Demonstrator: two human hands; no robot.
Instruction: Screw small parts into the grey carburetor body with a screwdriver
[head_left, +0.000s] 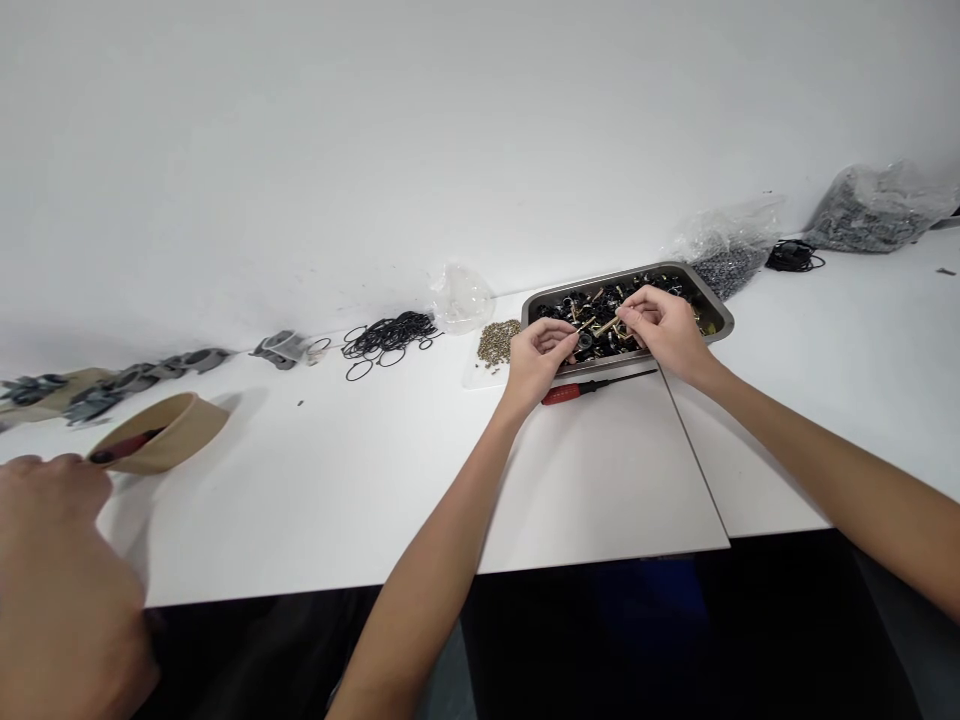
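Note:
Over the near side of a metal tray (718, 325), my two hands work close together with their fingertips almost meeting. My left hand (541, 352) is closed in a pinch on a small, thin brass-coloured piece (587, 324). Between the thumb and fingers of my right hand (661, 325) is a short brass-coloured rod (606, 327), which points toward the left hand. Too little of either piece shows to tell its exact kind. Black and brass-coloured small parts fill the tray. A screwdriver (566, 393) with a red handle lies just in front of it.
Left of the tray lie small brass-coloured parts (499, 343), a clear bag (461, 298), black rubber rings (394, 335) and grey fittings (279, 348). Filled plastic bags (874, 210) stand at the right. A co-worker's hand (56, 530) is beside a tan ring-shaped part (191, 435) at far left.

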